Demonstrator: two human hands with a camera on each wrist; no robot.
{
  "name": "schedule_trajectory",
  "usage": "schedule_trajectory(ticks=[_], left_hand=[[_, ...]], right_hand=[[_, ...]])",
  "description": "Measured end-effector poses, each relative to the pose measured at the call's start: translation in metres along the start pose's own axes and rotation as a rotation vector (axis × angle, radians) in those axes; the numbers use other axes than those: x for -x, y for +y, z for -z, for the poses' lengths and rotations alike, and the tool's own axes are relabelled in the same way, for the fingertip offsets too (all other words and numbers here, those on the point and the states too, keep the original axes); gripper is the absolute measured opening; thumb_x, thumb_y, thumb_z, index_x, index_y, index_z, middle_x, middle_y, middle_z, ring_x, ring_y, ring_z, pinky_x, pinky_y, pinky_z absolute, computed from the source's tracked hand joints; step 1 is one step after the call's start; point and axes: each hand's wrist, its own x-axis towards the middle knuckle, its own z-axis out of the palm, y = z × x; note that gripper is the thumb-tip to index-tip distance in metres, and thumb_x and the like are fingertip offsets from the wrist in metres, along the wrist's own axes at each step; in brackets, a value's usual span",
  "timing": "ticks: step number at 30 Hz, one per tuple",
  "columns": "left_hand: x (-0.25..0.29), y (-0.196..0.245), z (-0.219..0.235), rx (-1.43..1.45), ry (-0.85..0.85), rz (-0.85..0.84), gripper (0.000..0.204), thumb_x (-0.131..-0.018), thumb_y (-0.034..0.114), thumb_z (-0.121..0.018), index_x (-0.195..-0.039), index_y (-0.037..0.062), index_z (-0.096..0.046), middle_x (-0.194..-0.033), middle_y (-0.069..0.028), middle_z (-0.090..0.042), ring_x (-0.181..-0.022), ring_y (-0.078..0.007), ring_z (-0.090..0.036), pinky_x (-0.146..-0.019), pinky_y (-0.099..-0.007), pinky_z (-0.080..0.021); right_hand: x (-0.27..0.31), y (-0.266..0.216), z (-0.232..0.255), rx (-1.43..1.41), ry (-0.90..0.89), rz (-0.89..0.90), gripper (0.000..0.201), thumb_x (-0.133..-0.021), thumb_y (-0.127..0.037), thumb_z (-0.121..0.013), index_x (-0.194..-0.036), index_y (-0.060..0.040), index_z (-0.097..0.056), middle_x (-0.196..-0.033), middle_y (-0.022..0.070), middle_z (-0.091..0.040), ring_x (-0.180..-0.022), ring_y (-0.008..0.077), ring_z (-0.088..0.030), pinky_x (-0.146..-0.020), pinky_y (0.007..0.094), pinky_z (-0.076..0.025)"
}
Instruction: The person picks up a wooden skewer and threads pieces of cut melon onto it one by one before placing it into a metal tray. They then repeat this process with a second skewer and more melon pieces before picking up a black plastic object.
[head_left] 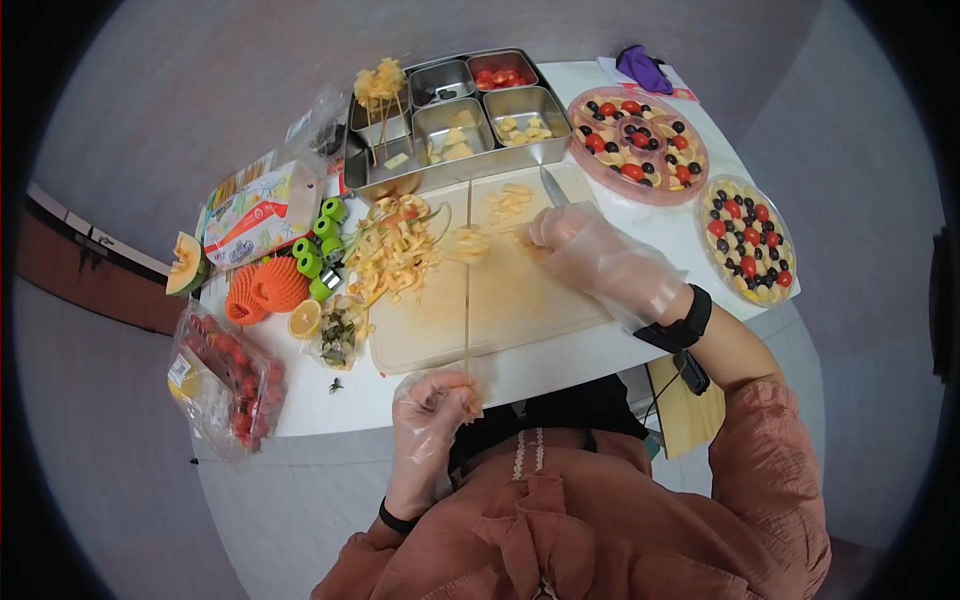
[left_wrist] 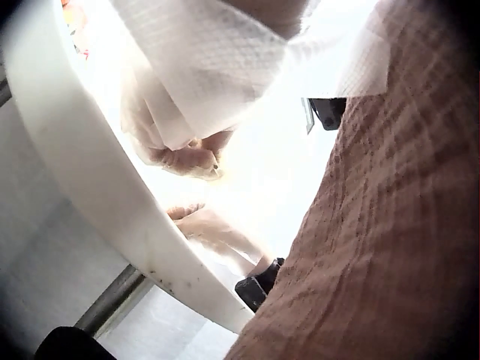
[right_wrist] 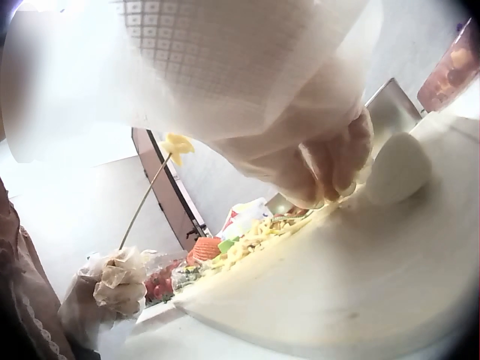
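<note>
My left hand (head_left: 432,405), in a clear plastic glove, pinches the lower end of a thin wooden skewer (head_left: 467,320) near the table's front edge. Thin yellow fruit slices (head_left: 466,245) are threaded near its upper end; the right wrist view shows them as a ruffled bunch (right_wrist: 178,146) in the air. My right hand (head_left: 585,245), gloved too, is low over the white cutting board (head_left: 420,345), its bent fingers pinching yellow slices. More cut slices (head_left: 510,203) lie just beyond its fingertips. A knife (head_left: 553,185) lies by that hand, its handle hidden.
Fruit peelings (head_left: 395,250) heap on the board's left. Behind stands a metal tray (head_left: 440,178) of fruit-filled compartments and finished skewers (head_left: 380,85). Two fruit platters (head_left: 575,105) (head_left: 790,285) stand right. Orange foam nets (head_left: 275,288), a lemon half (head_left: 305,319) and boxed strawberries (head_left: 235,375) sit left.
</note>
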Motion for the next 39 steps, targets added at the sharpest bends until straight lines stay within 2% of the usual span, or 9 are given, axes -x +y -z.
schedule_trajectory(ticks=[11, 13, 20, 26, 32, 34, 35, 37, 39], left_hand=[[-0.001, -0.001, 0.003, 0.042, -0.01, -0.003, 0.008, -0.091, -0.004, -0.06, -0.098, -0.0033, -0.064, -0.083, -0.0081, -0.067, -0.071, -0.0106, -0.061, -0.065, -0.0227, -0.05], [0.0, 0.003, -0.001, -0.006, 0.011, 0.032, 0.007, -0.09, -0.002, -0.058, -0.094, -0.0009, -0.063, -0.079, -0.0059, -0.064, -0.069, -0.0116, -0.058, -0.066, -0.0239, -0.047], [-0.003, -0.009, 0.009, 0.041, -0.048, -0.014, 0.01, -0.091, -0.005, -0.059, -0.099, -0.002, -0.064, -0.085, -0.0091, -0.067, -0.071, -0.0112, -0.062, -0.063, -0.0224, -0.049], [-0.003, -0.007, 0.006, 0.032, -0.055, -0.02, 0.011, -0.092, -0.004, -0.059, -0.101, -0.0014, -0.064, -0.087, -0.0089, -0.068, -0.071, -0.0113, -0.062, -0.062, -0.0224, -0.05], [-0.002, -0.001, 0.0, 0.011, 0.008, 0.049, 0.006, -0.09, -0.001, -0.059, -0.094, -0.0008, -0.063, -0.078, -0.0056, -0.063, -0.068, -0.0109, -0.057, -0.064, -0.0239, -0.045], [-0.002, -0.001, 0.0, 0.006, 0.011, 0.038, 0.006, -0.09, -0.001, -0.059, -0.093, -0.0009, -0.064, -0.078, -0.0057, -0.063, -0.068, -0.0109, -0.057, -0.063, -0.024, -0.045], [-0.002, -0.001, 0.0, 0.005, 0.012, 0.04, 0.006, -0.09, -0.001, -0.059, -0.093, -0.0009, -0.064, -0.078, -0.0057, -0.063, -0.068, -0.0109, -0.057, -0.063, -0.024, -0.045], [-0.002, -0.001, -0.001, 0.002, 0.007, 0.035, 0.006, -0.09, -0.001, -0.059, -0.093, -0.001, -0.064, -0.078, -0.0056, -0.064, -0.068, -0.0107, -0.057, -0.063, -0.0239, -0.045], [-0.004, -0.007, 0.005, 0.002, -0.022, 0.02, 0.009, -0.09, -0.003, -0.059, -0.097, -0.0011, -0.064, -0.082, -0.0071, -0.065, -0.07, -0.0111, -0.06, -0.063, -0.0232, -0.047]], right_hand=[[-0.003, 0.007, -0.017, 0.113, 0.085, 0.072, 0.007, -0.073, -0.011, -0.066, -0.075, -0.0071, -0.061, -0.07, 0.0097, -0.061, -0.07, 0.0307, -0.062, -0.062, 0.0438, -0.049], [-0.005, 0.008, -0.016, 0.227, -0.044, 0.081, 0.008, -0.073, -0.011, -0.066, -0.074, -0.0068, -0.059, -0.07, 0.0099, -0.06, -0.069, 0.0309, -0.062, -0.061, 0.0436, -0.048], [-0.007, 0.0, -0.002, 0.112, -0.012, 0.128, 0.01, -0.074, -0.01, -0.065, -0.072, -0.0046, -0.057, -0.07, 0.0126, -0.059, -0.069, 0.032, -0.061, -0.062, 0.044, -0.049], [-0.007, 0.003, -0.005, 0.063, -0.028, 0.036, 0.005, -0.075, -0.007, -0.063, -0.078, -0.0028, -0.062, -0.077, 0.0156, -0.063, -0.075, 0.0349, -0.062, -0.068, 0.0444, -0.05], [-0.01, -0.005, 0.014, -0.093, -0.075, -0.198, 0.016, -0.082, -0.008, -0.06, -0.093, -0.002, -0.07, -0.081, 0.0194, -0.066, -0.074, 0.0329, -0.065, -0.069, 0.0375, -0.051], [-0.011, -0.008, 0.019, -0.253, -0.146, -0.49, 0.018, -0.085, -0.01, -0.058, -0.095, -0.0029, -0.071, -0.077, 0.0136, -0.069, -0.07, 0.0221, -0.066, -0.067, 0.0319, -0.05], [-0.012, -0.01, 0.022, -0.254, -0.146, -0.491, 0.018, -0.085, -0.01, -0.058, -0.095, -0.0029, -0.071, -0.077, 0.0136, -0.069, -0.07, 0.0221, -0.066, -0.067, 0.0319, -0.05], [-0.012, -0.012, 0.026, -0.471, -0.141, -0.722, 0.016, -0.088, -0.013, -0.057, -0.091, -0.0024, -0.07, -0.077, 0.0051, -0.069, -0.068, 0.0117, -0.063, -0.065, 0.0258, -0.048], [-0.012, -0.006, 0.024, -0.622, -0.127, -0.734, 0.015, -0.086, -0.013, -0.059, -0.09, -0.0019, -0.068, -0.075, 0.0047, -0.068, -0.068, 0.0115, -0.064, -0.066, 0.0262, -0.05]])
